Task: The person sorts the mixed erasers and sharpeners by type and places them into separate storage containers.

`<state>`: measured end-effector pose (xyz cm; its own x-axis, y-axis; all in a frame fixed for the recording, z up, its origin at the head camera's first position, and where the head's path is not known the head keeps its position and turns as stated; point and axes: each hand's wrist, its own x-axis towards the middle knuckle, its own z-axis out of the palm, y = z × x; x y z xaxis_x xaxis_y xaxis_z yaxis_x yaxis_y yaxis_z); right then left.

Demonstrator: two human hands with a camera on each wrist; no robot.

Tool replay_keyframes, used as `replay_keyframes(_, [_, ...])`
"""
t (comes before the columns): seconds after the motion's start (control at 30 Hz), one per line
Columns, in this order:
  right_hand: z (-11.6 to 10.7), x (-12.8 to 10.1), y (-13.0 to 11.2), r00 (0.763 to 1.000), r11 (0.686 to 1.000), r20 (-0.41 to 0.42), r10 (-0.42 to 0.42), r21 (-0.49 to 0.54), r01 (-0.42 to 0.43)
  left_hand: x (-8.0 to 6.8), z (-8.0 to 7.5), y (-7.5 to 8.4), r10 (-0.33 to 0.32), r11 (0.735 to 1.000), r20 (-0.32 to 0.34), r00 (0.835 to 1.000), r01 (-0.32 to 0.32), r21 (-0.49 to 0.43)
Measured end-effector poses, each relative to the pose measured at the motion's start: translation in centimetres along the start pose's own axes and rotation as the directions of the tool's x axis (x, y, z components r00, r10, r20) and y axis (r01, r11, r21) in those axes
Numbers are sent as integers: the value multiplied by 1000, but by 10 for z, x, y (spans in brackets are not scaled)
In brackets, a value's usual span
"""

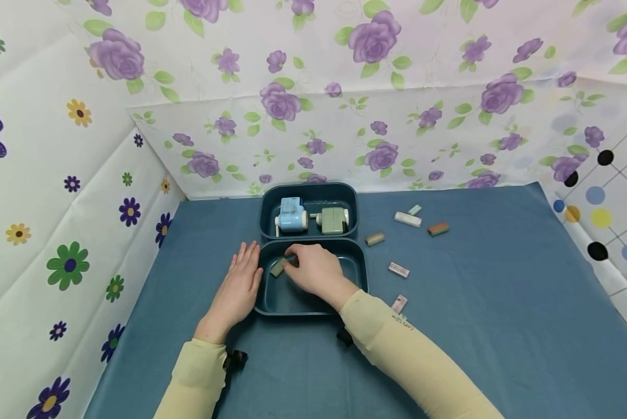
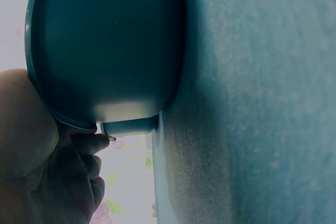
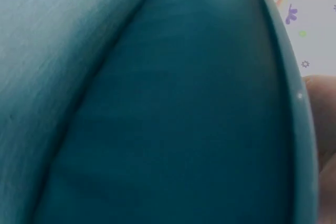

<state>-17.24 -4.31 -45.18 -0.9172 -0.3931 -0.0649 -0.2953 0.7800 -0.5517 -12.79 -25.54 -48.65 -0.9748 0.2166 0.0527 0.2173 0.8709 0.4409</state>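
Your right hand [image 1: 316,270] is down inside the near tray [image 1: 313,307], and its curled fingers pinch a small grey-green eraser [image 1: 278,267] at the back left of that tray. Your left hand [image 1: 240,285] lies flat on the blue table cover [image 1: 502,326] with its fingers straight and close together, touching the tray's left wall. Your right hand hides most of the eraser, so only one end pokes out. The left wrist view shows just the tray's dark outer wall, the cloth and a bit of your fingers [image 2: 84,145]. The right wrist view is almost all blue tray wall, too close to make out more. Right behind the near tray sits the far tray [image 1: 309,192], touching it, and in it stand a light blue pencil sharpener [image 1: 291,214] and a green pencil sharpener [image 1: 333,220], side by side. To the right, more erasers lie loose on the cloth: a brown one [image 1: 374,238], a white one [image 1: 408,219], an orange and green one [image 1: 438,229], a pale one [image 1: 399,270], and another [image 1: 399,303] just beside your right sleeve [image 1: 397,343].
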Motion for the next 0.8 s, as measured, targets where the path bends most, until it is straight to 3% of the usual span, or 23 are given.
replay_keyframes(0.43, [-23, -17, 17, 998, 998, -5, -59, 23, 59, -1, 1, 1, -11, 1000, 9, 1000, 11, -23])
replay_keyframes(0.8, [-53, -32, 41, 993, 994, -88, -84, 70, 90, -1, 0, 2, 5, 1000, 3, 1000, -5, -31])
